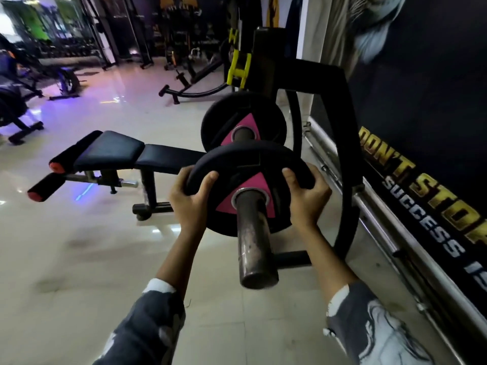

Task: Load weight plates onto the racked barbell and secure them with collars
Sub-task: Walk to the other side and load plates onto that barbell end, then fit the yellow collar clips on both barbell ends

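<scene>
A black weight plate (237,164) with a pink triangle around its hole sits on the barbell sleeve (254,241), whose worn steel end points toward me. My left hand (188,201) grips the plate's left rim and my right hand (305,196) grips its right rim. Farther along the bar a second black and pink plate (216,119) is on the sleeve, with a gap between the two. The bar rests in the black rack (329,83). No collar is visible.
A black bench (110,151) with red-tipped foam rollers stands left of the plates. The rack's curved black frame (350,196) runs close on the right, beside a wall banner and steel rail (382,222). Other gym machines stand far back on the glossy tiled floor.
</scene>
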The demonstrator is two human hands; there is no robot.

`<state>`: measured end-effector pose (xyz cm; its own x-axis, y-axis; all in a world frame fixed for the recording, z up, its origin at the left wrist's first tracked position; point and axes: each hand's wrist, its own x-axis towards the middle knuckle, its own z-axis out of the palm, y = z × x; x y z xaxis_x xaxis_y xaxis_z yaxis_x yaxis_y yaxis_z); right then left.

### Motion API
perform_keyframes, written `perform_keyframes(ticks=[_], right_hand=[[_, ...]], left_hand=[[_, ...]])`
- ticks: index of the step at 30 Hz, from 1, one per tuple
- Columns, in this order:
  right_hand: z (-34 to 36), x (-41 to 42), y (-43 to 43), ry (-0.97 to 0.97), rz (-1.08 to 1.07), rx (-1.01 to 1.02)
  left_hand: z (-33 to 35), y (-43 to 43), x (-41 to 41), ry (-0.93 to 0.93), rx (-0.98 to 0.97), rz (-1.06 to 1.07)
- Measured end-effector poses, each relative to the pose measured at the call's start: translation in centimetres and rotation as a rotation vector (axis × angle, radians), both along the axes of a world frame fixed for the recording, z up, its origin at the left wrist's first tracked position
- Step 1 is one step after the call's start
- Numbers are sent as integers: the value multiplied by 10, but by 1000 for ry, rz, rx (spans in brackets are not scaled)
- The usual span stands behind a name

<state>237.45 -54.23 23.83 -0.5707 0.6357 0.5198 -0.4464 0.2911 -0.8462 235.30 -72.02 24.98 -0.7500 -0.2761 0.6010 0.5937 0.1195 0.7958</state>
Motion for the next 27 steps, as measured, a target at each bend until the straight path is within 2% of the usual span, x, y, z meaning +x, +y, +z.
perform_keyframes(ticks=[8,12,17,20,23,27], right_hand=[[6,-131,17,-14,46,12],[8,-177,24,-12,49,52],[4,-198,28,39,16,69],[4,-195,32,11,90,55],[16,-189,37,-29,171,203],[66,-179,20,-103,132,564]], left_hand=[[4,13,-135,-48,-82,-6],[7,18,-181,-88,-48,-45],[4,21,-197,-78,-48,-36],[1,15,-195,-58,-81,-108],[1,-3,-205,-12,-71,-272],[29,-23,-257,-156,29,-520]])
